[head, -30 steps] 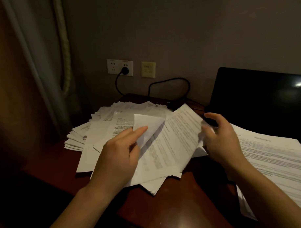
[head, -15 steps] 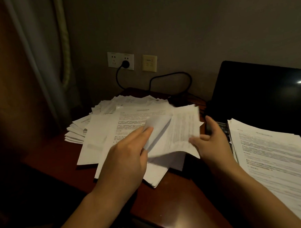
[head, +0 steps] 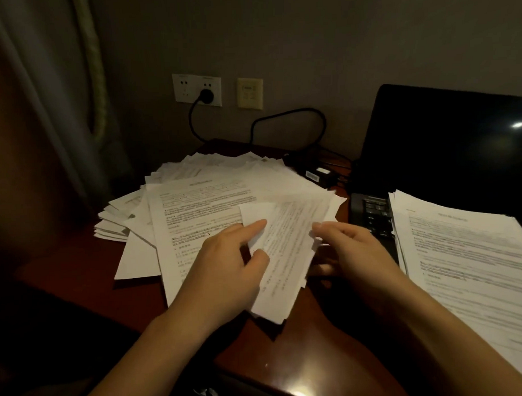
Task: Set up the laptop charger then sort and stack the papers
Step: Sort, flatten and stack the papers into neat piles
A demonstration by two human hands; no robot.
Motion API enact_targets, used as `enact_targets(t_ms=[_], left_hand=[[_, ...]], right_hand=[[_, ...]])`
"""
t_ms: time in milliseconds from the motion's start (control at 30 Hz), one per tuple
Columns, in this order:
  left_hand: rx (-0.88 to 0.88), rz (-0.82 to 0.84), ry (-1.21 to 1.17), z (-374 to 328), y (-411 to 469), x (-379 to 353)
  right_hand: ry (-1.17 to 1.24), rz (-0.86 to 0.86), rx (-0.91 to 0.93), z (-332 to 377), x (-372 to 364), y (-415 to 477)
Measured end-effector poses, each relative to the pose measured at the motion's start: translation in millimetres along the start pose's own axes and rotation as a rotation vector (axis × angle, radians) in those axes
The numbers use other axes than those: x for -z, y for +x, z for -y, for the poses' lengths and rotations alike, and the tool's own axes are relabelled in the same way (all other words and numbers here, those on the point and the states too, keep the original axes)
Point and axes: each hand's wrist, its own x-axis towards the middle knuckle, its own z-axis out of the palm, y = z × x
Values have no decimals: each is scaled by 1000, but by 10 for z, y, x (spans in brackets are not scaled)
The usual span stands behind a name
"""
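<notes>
Holding one printed sheet (head: 285, 250) at frame centre: left hand (head: 226, 267) pinches its left edge, index straight on top; right hand (head: 353, 254) curls round the right edge. Long axis runs upper right to lower left. Sorted stack (head: 469, 255) lies right, nearer the right hand. Dark wooden desk (head: 312, 353); dim room.

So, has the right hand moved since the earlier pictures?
Yes. The right hand moved slightly left, away from the paper stack on the laptop.
</notes>
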Motion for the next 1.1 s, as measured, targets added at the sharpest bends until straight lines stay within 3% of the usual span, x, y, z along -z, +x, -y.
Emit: enact_targets(t_ms=[200,367,500,633,800,867,1000,1100], left_hand=[[-55,-13,7,-5,-52,41],[-125,-94,-110,71,-55,101],[-227,-94,26,92,-55,113],[-315,-66,102,102,-50,39],[-212,-62,26,167,-53,-48],[-161,-91,-73,230,-15,-37],[-81,-76,-211,285,38,16],[-120,-69,-197,305,24,34]], right_hand=[[2,136,49,-67,-99,-49],[4,17,137,-70,-102,-31],[190,-41,151,-80,-114,22],[388,133,128,-113,-137,48],[350,299,74,-176,-153,44],[257,216,97,-163,-117,70],[61,-118,98,-119,21,261],[-206,-206,97,-81,105,470]])
